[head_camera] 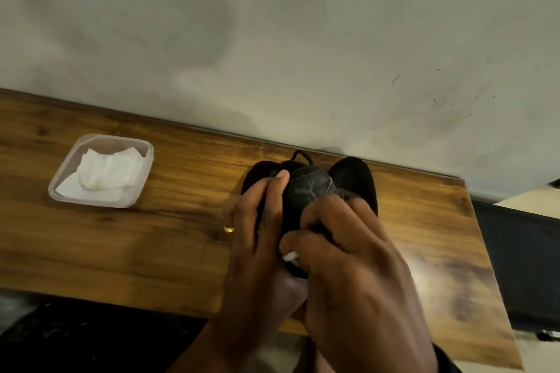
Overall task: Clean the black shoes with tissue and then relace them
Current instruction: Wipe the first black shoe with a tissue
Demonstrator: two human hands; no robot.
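Observation:
A black shoe [309, 188] is held up over the wooden table [151, 236], heel with a faint logo facing me. My left hand [257, 236] grips its left side, thumb over the top. My right hand [348, 251] curls round its right side and pinches a small piece of white tissue [289, 256] against the shoe. A black lace loop [300, 156] sticks out at the far end. The second black shoe [357, 179] lies on the table behind, partly hidden by my right hand.
A clear plastic container [142, 172] with folded white tissue [103, 174] sits on the table to the left. The table backs onto a pale wall [272, 39]. Dark furniture [521, 251] stands past the table's right edge.

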